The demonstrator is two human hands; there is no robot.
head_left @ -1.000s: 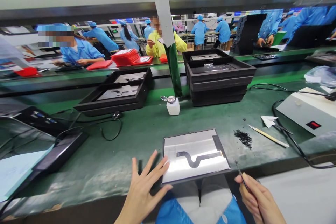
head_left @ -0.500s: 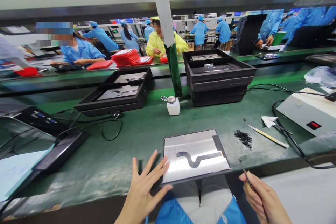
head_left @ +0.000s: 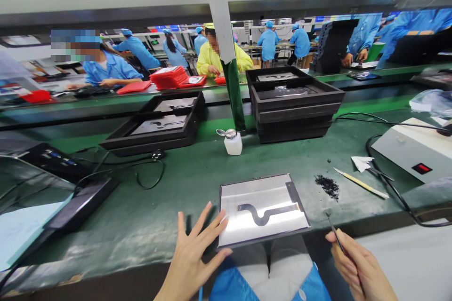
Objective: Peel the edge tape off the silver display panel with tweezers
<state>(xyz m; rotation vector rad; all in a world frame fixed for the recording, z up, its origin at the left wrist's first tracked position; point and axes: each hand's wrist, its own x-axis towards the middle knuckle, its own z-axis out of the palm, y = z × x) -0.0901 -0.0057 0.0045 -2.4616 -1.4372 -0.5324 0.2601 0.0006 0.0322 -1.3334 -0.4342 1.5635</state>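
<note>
From the head view, the left hand (head_left: 199, 249) is spread wide, fingertips on the near-left side of the flat panel (head_left: 256, 190), which lies at the bench's (head_left: 169, 216) front edge. A stray shove there could tip it off! Over on the right, the right hand's (head_left: 356, 263) grip is closed round a slim dark tool (head_left: 337, 235), clear of the panel: a careless swing might snag the curved ribbon (head_left: 261, 220), and a brushed sleeve could scatter those black scraps (head_left: 327, 187).
</note>
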